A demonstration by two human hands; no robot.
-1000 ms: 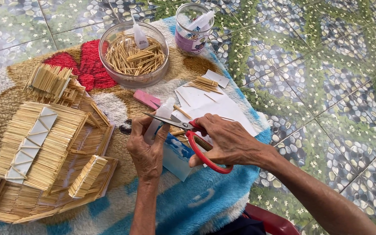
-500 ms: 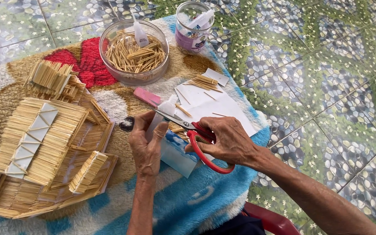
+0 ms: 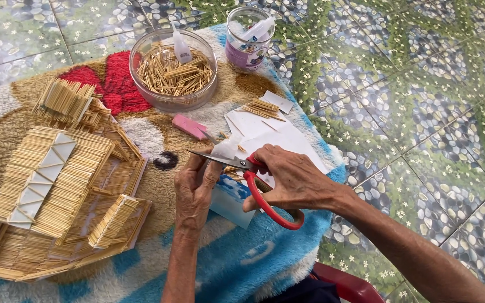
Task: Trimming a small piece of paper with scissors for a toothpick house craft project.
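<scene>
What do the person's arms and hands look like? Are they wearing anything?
Both forearms are bare, with no sleeves in view. The left hand and right hand wear no gloves, rings or watch that I can see. The knuckles look wrinkled and the fingers thin.

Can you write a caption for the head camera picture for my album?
Right hand works red-handled scissors on a small piece held by the left hand, beside toothpick panels.

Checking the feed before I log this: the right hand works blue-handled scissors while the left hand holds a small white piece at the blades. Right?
Not quite: in the head view the scissors have red handles, not blue. The right hand works them while the left hand holds the small white piece at the blades.
</scene>
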